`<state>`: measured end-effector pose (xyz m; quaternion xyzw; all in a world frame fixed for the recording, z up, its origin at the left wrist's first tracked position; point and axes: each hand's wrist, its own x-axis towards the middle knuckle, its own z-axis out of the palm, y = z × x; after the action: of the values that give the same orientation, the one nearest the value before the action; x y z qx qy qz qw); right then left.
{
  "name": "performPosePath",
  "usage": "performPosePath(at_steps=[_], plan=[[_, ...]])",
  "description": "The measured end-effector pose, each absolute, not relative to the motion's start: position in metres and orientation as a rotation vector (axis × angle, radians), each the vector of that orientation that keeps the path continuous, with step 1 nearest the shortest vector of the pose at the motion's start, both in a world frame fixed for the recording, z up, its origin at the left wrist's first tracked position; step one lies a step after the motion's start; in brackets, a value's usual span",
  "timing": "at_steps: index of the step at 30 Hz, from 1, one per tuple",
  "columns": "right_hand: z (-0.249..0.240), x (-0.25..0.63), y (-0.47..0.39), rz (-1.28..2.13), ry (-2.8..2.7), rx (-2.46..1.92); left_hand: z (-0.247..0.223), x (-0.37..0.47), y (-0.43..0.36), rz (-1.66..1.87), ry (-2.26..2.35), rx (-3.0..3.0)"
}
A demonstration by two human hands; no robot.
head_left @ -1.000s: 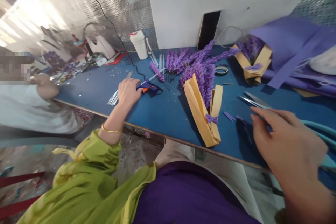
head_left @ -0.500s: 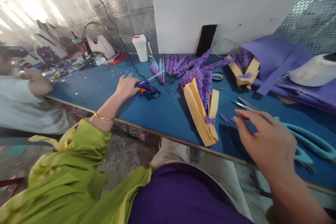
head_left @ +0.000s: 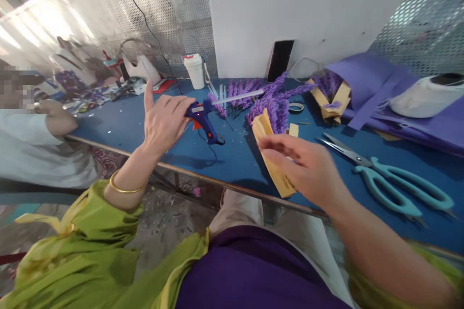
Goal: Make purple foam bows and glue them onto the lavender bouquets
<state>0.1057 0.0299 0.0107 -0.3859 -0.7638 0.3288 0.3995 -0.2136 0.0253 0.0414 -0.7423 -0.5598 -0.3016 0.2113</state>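
My left hand (head_left: 164, 118) grips a blue hot glue gun (head_left: 201, 117) at its front end and holds it above the table, forefinger raised. A clear glue stick (head_left: 239, 97) pokes out of the gun's back, and its orange trigger (head_left: 196, 125) faces down. My right hand (head_left: 306, 161) is in front of a yellow paper wrap (head_left: 271, 166) around purple artificial lavender (head_left: 277, 116). Its thumb and fingers are slightly apart, with nothing visible between them. The hand covers part of the wrap. Turquoise-handled scissors (head_left: 377, 169) lie partly open to the right.
A second small bouquet (head_left: 331, 106) and purple wrapping (head_left: 373, 77) are at the back right. Loose lavender stems (head_left: 241, 94), a tape roll (head_left: 296, 107), a phone (head_left: 281, 60) and a white cup (head_left: 195, 71) stand or lie behind. A co-worker's arm (head_left: 56, 118) rests at far left.
My left hand has lifted the glue gun off the table and brought it nearer. My right hand has moved left, away from the scissors and purple strips, across the yellow wrap.
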Motion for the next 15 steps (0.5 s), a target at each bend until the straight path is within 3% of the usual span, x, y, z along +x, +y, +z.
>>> performPosePath(at_steps=[6, 9, 12, 15], plan=[[0.020, 0.031, 0.073, 1.369, -1.775, -0.737, 0.055, -0.179, 0.029, -1.006, -1.443, -2.134], [0.019, 0.012, 0.082, 1.648, -1.705, -0.544, 0.058, -0.170, 0.032, -0.914, -1.390, -2.172], [0.019, 0.009, 0.087, 1.754, -1.548, -0.511, 0.060, -0.161, 0.022, -0.797, -1.289, -2.155], [0.024, 0.020, 0.094, 1.739, -1.399, -0.515, 0.049, -0.147, 0.003, -1.007, -1.222, -2.042]])
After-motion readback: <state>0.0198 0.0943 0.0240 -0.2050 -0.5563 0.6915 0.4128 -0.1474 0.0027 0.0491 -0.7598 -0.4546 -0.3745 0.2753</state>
